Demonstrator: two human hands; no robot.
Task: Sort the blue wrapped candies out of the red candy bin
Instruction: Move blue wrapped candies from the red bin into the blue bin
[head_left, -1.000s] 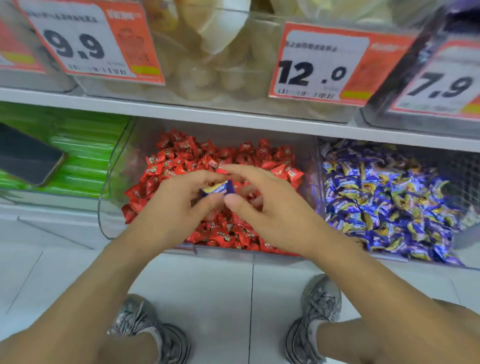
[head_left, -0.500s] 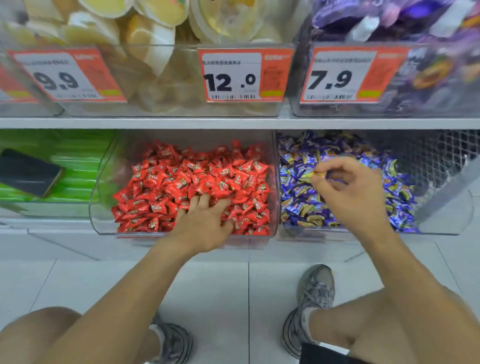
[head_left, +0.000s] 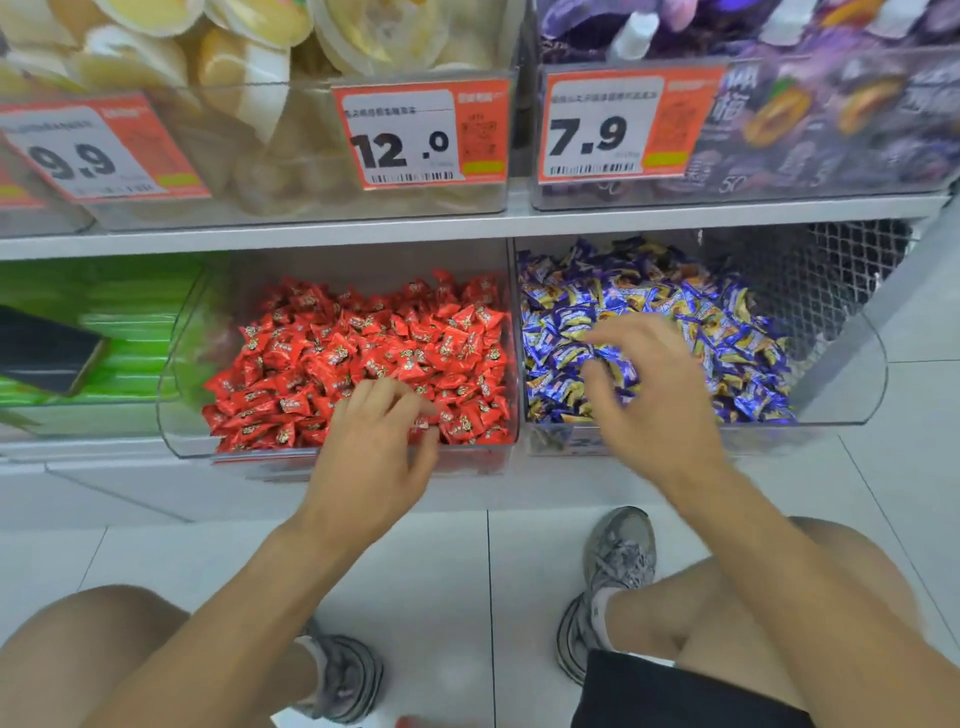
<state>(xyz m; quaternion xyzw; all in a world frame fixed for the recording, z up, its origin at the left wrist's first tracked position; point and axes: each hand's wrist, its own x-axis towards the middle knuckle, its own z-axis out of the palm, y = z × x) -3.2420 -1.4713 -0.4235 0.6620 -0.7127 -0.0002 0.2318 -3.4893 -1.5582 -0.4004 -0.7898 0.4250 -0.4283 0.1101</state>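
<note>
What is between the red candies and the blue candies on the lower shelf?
In the head view, only the clear plastic side walls of the two bins separate the red candies from the blue candies.

Green packs in left bin, dark phone on top; price tags above; grey sneakers on tiled floor.

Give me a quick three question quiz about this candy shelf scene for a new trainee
1. True or false: the right hand holds a blue candy.
2. Which bin is the left hand over? A) red candy bin B) blue candy bin C) green bin
3. Fill in: the price tag above the blue candy bin reads ___.

Key: 1 false, its fingers are spread and empty. 2 A. 3 7.9.
</note>
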